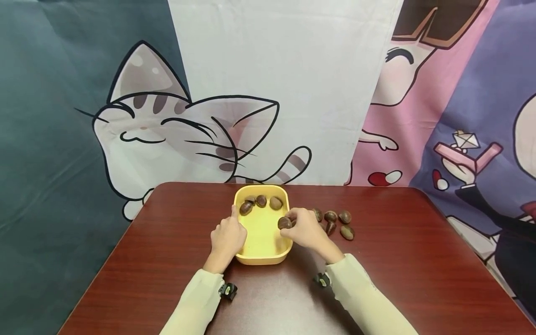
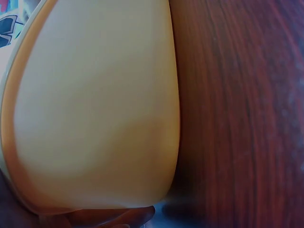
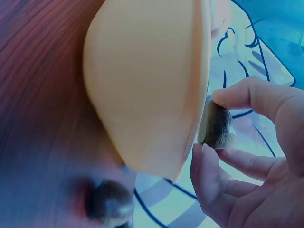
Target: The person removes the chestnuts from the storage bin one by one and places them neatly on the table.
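In the head view a yellow plastic box [image 1: 259, 258] stands on the table with several brown chestnuts [image 1: 261, 201] at its far end. My left hand [image 1: 228, 237] holds the box's left side, its index finger stretched forward along the rim. Part of that hand's fingers [image 2: 114, 218] shows low against the outer wall in the left wrist view. Over the box's right rim, my right hand [image 1: 307, 229] pinches a chestnut [image 3: 217, 124] between thumb and fingertips. More loose chestnuts [image 1: 347, 232] lie just right of this hand, some partly hidden by it.
A dark red wooden table [image 1: 176, 232] carries everything, its far edge close behind the box. Past that edge hangs a cloth backdrop [image 1: 289, 70] printed with a cartoon cat and figures.
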### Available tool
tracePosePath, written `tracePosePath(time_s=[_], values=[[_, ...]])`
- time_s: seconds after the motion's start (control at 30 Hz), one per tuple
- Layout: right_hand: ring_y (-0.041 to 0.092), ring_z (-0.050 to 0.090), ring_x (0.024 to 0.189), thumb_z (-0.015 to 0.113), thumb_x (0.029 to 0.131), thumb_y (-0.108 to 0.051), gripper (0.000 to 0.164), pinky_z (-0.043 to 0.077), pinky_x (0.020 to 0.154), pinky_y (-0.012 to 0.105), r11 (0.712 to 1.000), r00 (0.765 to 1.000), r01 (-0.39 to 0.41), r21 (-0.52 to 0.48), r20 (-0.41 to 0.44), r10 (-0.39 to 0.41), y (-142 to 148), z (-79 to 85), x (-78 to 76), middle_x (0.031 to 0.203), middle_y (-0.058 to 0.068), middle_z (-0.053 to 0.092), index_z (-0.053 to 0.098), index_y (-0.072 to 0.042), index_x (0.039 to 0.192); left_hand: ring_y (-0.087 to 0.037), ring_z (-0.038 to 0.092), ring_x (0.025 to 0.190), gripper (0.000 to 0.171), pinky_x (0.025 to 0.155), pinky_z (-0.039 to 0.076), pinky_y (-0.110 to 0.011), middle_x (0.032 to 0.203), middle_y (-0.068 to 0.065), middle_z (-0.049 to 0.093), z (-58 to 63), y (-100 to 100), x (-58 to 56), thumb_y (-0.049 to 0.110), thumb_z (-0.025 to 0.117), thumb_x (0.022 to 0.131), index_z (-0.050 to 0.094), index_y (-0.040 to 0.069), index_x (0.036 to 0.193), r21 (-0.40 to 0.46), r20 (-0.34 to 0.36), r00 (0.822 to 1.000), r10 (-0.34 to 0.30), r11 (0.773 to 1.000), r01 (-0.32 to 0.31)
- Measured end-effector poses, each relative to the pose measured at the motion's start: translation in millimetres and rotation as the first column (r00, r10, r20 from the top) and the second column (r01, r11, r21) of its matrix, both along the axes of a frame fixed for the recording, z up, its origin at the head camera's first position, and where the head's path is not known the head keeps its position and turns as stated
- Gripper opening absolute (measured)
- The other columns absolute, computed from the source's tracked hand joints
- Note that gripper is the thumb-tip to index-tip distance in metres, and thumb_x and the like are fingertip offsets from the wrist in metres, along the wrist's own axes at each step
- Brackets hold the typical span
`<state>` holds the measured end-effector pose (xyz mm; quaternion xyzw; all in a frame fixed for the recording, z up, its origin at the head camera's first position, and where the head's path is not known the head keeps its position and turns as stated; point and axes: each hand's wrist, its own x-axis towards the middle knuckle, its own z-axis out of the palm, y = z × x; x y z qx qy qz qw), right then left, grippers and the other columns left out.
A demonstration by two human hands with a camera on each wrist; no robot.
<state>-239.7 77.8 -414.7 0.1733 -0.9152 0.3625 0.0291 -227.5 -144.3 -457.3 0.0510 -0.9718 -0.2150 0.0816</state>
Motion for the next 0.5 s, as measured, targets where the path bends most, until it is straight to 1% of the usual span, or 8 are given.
tracePosePath(time_s=[0.07, 0.17, 0.37, 0.5], values=[[0.015, 0.059, 0.076, 0.079, 0.071, -0.014, 0.021, 0.049, 0.067, 0.032, 1.0, 1.0, 0.011, 0.001, 0.004, -0.011, 5.9, -0.7, -0.3, 0.079, -0.004, 0.067, 0.073, -0.009, 0.09, -0.024, 0.047, 0.048, 0.061, 0.043, 0.035, -0.037, 0.059, -0.006, 0.047, 0.6, -0.3, -0.1, 0.012, 0.038, 0.093, 0.034, 0.004, 0.154, 0.001, -0.002, 1.0, 0.001, 1.0, -0.001], [0.014, 0.06, 0.077, 0.078, 0.071, -0.015, 0.02, 0.051, 0.069, 0.033, 1.0, 1.0, 0.028, 0.003, 0.012, -0.028, 14.0, -1.0, -0.2, 0.08, -0.003, 0.068, 0.073, -0.01, 0.09, -0.024, 0.048, 0.048, 0.061, 0.044, 0.036, -0.037, 0.06, -0.007, 0.049, 1.7, -0.4, -0.3, 0.012, 0.038, 0.094, 0.033, 0.003, 0.154, -0.001, -0.005, 1.0, -0.001, 1.0, 0.001], [0.011, 0.062, 0.073, 0.08, 0.069, -0.016, 0.023, 0.052, 0.065, 0.031, 0.998, 0.998, 0.059, 0.024, 0.03, -0.06, 28.8, -6.6, -0.5, 0.079, -0.003, 0.068, 0.072, -0.01, 0.089, -0.026, 0.05, 0.05, 0.063, 0.045, 0.038, -0.04, 0.063, -0.008, 0.052, 1.4, -0.5, -0.6, 0.013, 0.039, 0.093, 0.033, 0.004, 0.155, -0.01, 0.007, 1.0, 0.006, 1.0, -0.006], [0.013, 0.058, 0.069, 0.077, 0.067, -0.013, 0.021, 0.049, 0.063, 0.031, 0.996, 0.996, 0.077, 0.054, 0.043, -0.079, 37.1, -13.1, -0.2, 0.077, -0.002, 0.065, 0.07, -0.01, 0.087, -0.026, 0.05, 0.05, 0.063, 0.044, 0.038, -0.04, 0.064, -0.009, 0.054, 0.5, -0.8, -0.7, 0.012, 0.04, 0.092, 0.034, 0.004, 0.154, 0.001, 0.0, 1.0, 0.008, 1.0, -0.008]])
